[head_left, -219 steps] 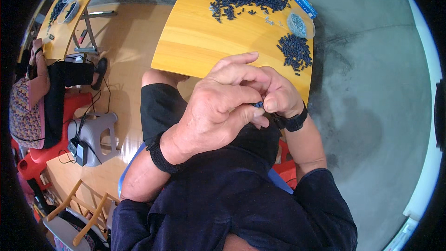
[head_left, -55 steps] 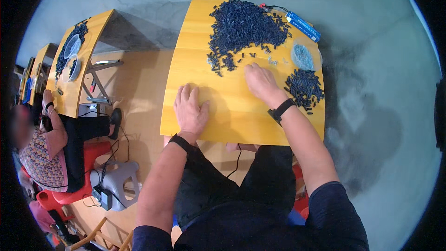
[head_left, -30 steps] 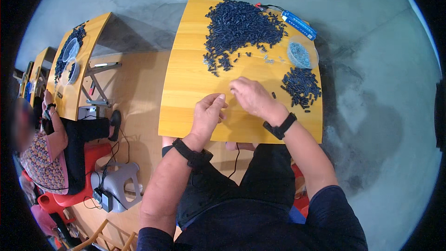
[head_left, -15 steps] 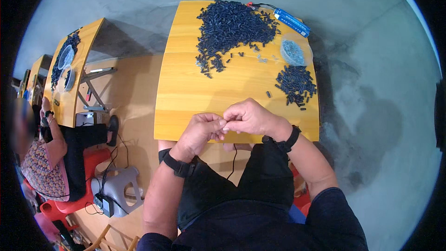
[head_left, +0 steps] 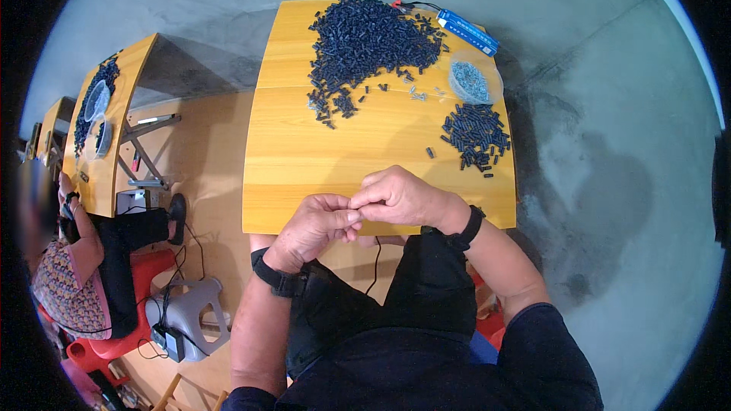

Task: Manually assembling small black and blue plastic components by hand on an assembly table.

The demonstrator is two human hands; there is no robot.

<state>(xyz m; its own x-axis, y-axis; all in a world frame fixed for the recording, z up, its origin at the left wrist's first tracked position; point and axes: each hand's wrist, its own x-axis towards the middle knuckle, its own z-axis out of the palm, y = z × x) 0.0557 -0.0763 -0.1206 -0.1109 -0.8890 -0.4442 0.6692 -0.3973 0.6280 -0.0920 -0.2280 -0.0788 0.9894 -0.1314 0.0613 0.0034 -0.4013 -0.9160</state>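
Observation:
My left hand point(head_left: 314, 227) and my right hand point(head_left: 396, 199) meet above the near edge of the yellow wooden table point(head_left: 304, 160). Both are closed in a pinch, fingertip to fingertip. Whatever lies between the fingers is hidden or too small to name. Beyond them spreads a large pile of short black cylindrical pieces point(head_left: 373, 42). A smaller pile of the same pieces point(head_left: 476, 133) lies at the right, with a single black piece point(head_left: 430, 152) apart from it. Behind that pile stands a clear plastic tub point(head_left: 470, 80) of small silvery parts, perhaps screws.
A blue-and-white box point(head_left: 467, 32) lies at the far right corner, beside a dark cable with a red end point(head_left: 397, 5). A few silvery bits point(head_left: 417, 95) are scattered mid-table. To the left, another person point(head_left: 76, 274) sits at a similar table point(head_left: 133, 84); a grey stool point(head_left: 194, 316) stands nearby.
The view has shifted slightly, so the table appears a little further left. My hands remain pinched together, with a small change in finger position.

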